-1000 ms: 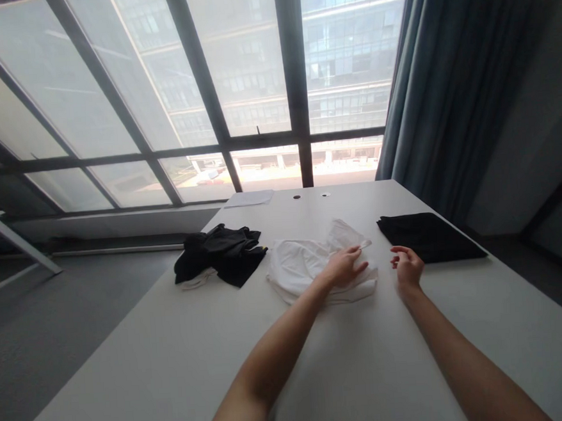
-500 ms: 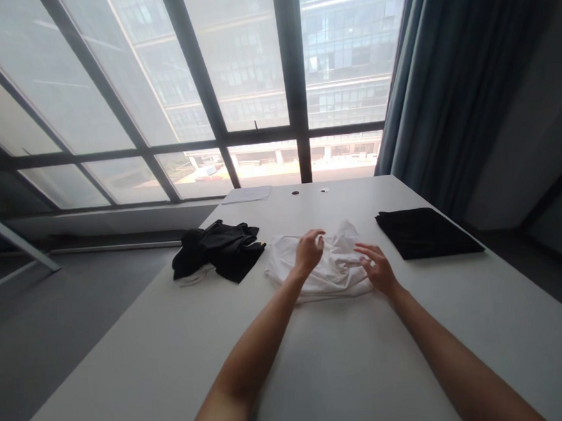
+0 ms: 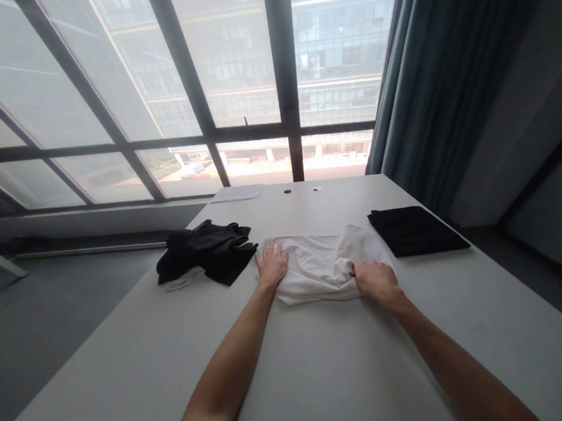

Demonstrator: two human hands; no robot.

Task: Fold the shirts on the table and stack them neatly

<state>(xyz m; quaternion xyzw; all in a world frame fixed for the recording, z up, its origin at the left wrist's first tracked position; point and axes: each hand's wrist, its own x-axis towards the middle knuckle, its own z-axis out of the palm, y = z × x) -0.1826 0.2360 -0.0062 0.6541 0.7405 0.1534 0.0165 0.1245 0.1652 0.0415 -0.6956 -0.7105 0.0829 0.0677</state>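
Note:
A white cloth garment [image 3: 314, 269], wrinkled and partly folded over, lies in the middle of the table. On its left end my left hand [image 3: 272, 263] rests flat with the fingers spread. My right hand [image 3: 376, 282] is closed on the cloth at the right side, fingers curled into a bunched fold. Just beyond that hand, part of the white garment stands up in a raised flap. Whether it is a shirt or another kind of garment I cannot tell.
A crumpled pile of black clothes [image 3: 206, 248] lies left of the white garment, with some pale fabric under it. To the right is a neatly folded black garment [image 3: 414, 230]. Papers [image 3: 236, 194] and two round cable holes are at the table's far edge, before the windows.
My left hand has moved left and down onto the white garment's left end. My right hand has closed on the cloth, which is now spread wider to the right.

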